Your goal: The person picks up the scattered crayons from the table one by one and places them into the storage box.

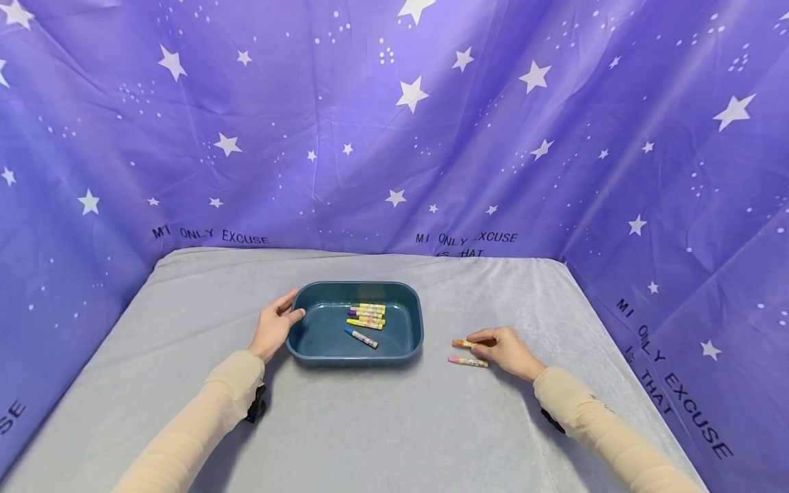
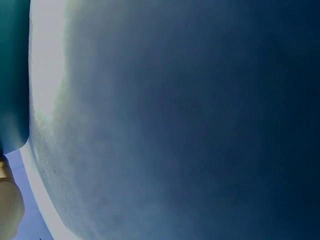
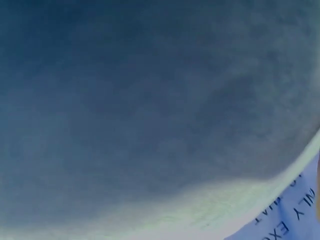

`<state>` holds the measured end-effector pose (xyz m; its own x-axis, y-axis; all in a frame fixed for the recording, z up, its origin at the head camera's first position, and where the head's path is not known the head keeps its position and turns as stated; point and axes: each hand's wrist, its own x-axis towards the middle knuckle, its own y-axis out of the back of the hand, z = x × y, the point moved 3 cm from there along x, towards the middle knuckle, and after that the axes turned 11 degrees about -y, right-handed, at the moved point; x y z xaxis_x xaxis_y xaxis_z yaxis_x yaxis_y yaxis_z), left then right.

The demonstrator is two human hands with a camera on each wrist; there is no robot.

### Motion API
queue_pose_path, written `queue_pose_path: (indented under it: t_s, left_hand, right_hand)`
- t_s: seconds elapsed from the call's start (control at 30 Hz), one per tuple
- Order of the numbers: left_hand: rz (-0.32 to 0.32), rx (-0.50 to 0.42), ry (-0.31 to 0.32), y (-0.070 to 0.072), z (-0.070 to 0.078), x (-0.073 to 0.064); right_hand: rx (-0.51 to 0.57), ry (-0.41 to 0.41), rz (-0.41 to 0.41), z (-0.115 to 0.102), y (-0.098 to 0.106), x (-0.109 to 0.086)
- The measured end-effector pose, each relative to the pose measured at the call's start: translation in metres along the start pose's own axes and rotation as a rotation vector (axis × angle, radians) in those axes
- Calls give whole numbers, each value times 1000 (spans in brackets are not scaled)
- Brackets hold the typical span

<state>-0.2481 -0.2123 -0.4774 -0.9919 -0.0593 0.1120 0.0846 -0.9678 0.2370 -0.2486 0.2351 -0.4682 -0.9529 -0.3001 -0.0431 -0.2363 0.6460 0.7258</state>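
Note:
A dark teal plastic basin (image 1: 354,352) stands on the table. My left hand (image 1: 273,329) grips its left end, thumb over the rim and the other fingers along the outside. In the left wrist view, the basin's wall (image 2: 12,75) and a bit of a finger (image 2: 9,207) show at the left edge. Inside the basin lie a blue crayon (image 1: 361,337), a yellow crayon (image 1: 366,323), a purple crayon (image 1: 367,312) and a green one partly covered. Right of the basin, my right hand (image 1: 508,350) pinches an orange crayon (image 1: 461,343). Just in front of it lies a pink crayon (image 1: 468,361).
Grey cloth (image 1: 370,424) covers the table. Purple curtains (image 1: 345,123) with white stars and printed words hang behind it and along both sides. The right wrist view shows mostly dim, blurred cloth (image 3: 150,125).

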Motion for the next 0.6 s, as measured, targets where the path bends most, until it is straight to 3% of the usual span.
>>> queue_pose_path:
  t_s: [0.2,0.6]
  left_hand:
    - [-5,-5,-1,0,1,1]
    - [-1,-17,-8,0,3,0]
  right_hand:
    - [71,12,60,-22,11,2]
    - [113,-14,57,-79,22,16]
